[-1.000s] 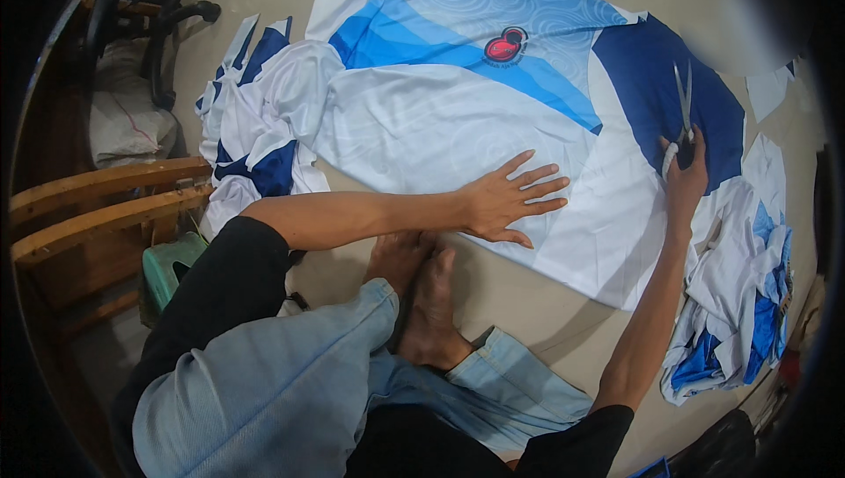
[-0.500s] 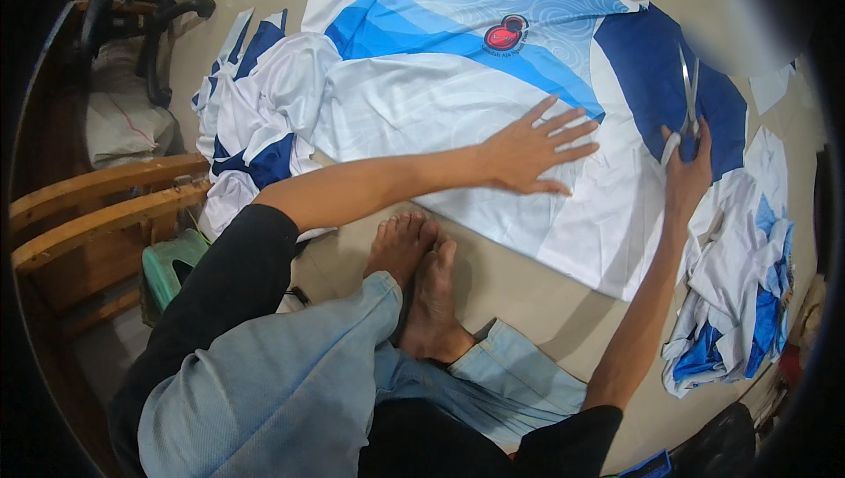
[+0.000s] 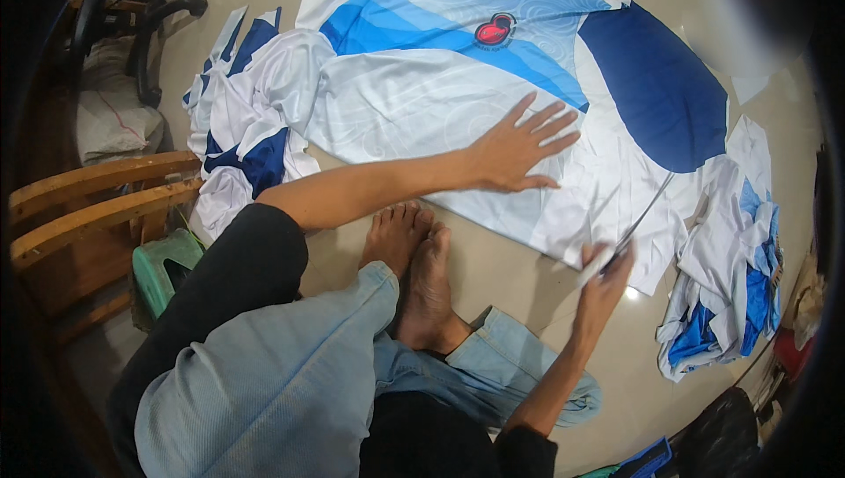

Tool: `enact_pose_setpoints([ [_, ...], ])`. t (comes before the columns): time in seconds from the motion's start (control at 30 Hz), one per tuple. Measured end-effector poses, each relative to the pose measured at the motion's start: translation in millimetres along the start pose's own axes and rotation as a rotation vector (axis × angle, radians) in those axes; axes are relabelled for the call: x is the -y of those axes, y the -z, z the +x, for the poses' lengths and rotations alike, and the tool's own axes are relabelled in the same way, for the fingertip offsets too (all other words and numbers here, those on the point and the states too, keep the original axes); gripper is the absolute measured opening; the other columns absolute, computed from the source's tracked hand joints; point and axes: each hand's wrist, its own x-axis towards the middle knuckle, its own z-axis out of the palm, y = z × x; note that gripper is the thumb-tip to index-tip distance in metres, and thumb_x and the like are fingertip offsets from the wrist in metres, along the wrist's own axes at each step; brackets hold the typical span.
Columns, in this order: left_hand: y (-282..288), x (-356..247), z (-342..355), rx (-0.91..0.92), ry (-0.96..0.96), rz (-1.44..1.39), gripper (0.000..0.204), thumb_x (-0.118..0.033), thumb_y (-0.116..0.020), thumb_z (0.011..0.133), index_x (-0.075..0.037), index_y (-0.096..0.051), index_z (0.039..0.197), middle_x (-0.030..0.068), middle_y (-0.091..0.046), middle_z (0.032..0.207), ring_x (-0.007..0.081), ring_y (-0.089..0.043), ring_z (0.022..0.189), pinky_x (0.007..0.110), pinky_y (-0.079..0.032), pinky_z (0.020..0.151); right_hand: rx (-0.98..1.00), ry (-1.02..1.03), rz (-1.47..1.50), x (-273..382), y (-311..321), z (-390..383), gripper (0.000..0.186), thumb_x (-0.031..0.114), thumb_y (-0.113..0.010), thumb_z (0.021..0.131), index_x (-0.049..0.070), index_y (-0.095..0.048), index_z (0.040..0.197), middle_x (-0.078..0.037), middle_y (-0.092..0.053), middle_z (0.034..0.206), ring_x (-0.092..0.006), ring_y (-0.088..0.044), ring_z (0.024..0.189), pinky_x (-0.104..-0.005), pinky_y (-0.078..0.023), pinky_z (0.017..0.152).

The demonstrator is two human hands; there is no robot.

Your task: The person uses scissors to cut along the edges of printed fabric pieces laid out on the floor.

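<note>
A large piece of white and blue printed fabric point(image 3: 387, 95) lies spread on the floor, with a small red and black emblem on its light blue part. My left hand point(image 3: 519, 148) rests flat on it, fingers spread, below the blue print. At the fabric's near right edge my right hand point(image 3: 607, 267) is closed round the handles of a pair of scissors point(image 3: 647, 209), somewhat blurred by motion. The blades point up and right toward the rounded dark blue section point(image 3: 656, 82).
Crumpled white and blue cloth point(image 3: 722, 258) lies on the right, and another heap point(image 3: 246, 108) on the left. A wooden bench rail point(image 3: 106, 183), a green plastic stool point(image 3: 165, 275) and black chair legs point(image 3: 154, 29) stand at the left. My bare feet point(image 3: 414, 275) are near the fabric's edge.
My right hand has drawn the scissors down and left, from the dark blue section toward me. The left hand stays flat in nearly the same place on the fabric.
</note>
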Motion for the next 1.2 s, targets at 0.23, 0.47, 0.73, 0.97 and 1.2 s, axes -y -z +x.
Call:
enact_pose_setpoints([
  [0.23, -6.8, -33.8, -46.4, 0.079, -0.027, -0.079, 0.084, -0.070, -0.041, 0.093, -0.015, -0.029, 0.155, 0.0120, -0.016, 0.164, 0.0324, -0.010, 0.152, 0.060, -0.005, 0.120, 0.142, -0.676, 1.221, -1.0, -25.5, -190.9, 0.070, 0.044, -0.058, 0.098, 0.001, -0.035, 0.149, -0.010, -0.057, 0.095, -0.0165, -0.054, 0.083, -0.0302, -0.045, 0.074],
  [0.47, -1.2, -34.0, -64.7, 0.070, -0.062, -0.033, 0.090, -0.074, -0.043, 0.089, -0.014, -0.030, 0.155, 0.0135, -0.017, 0.164, 0.0333, -0.013, 0.151, 0.062, -0.005, 0.119, 0.093, -0.658, 1.059, -13.2, -47.4, -186.5, 0.056, 0.035, -0.053, 0.103, 0.002, -0.041, 0.145, -0.007, -0.057, 0.085, -0.0138, -0.052, 0.071, -0.0280, -0.042, 0.063],
  [0.73, -4.0, -34.0, -68.0, 0.043, -0.054, -0.019, 0.093, -0.077, -0.042, 0.087, -0.014, -0.031, 0.154, 0.0136, -0.021, 0.163, 0.0335, -0.018, 0.150, 0.063, -0.008, 0.119, 0.186, -0.608, 0.919, -22.6, -51.6, -151.1, 0.046, 0.020, -0.060, 0.099, 0.001, -0.051, 0.140, -0.002, -0.058, 0.078, -0.0085, -0.053, 0.062, -0.0212, -0.041, 0.053],
  [0.97, -4.3, -34.5, -70.3, 0.039, -0.040, -0.017, 0.093, -0.079, -0.040, 0.087, -0.014, -0.032, 0.154, 0.0131, -0.022, 0.162, 0.0324, -0.019, 0.150, 0.062, -0.007, 0.119, 0.134, -0.580, 0.725, -22.2, -61.0, -150.7, 0.042, 0.016, -0.064, 0.097, 0.004, -0.057, 0.137, -0.002, -0.059, 0.074, -0.0073, -0.053, 0.061, -0.0201, -0.040, 0.052],
  [1.2, -5.2, -34.5, -69.1, 0.039, -0.032, -0.018, 0.094, -0.079, -0.039, 0.087, -0.014, -0.031, 0.154, 0.0122, -0.023, 0.162, 0.0313, -0.019, 0.150, 0.061, -0.006, 0.120, 0.114, -0.584, 0.657, -26.4, -64.8, -151.3, 0.030, 0.021, -0.067, 0.096, 0.002, -0.064, 0.120, -0.002, -0.059, 0.074, -0.0078, -0.052, 0.060, -0.0215, -0.038, 0.051],
])
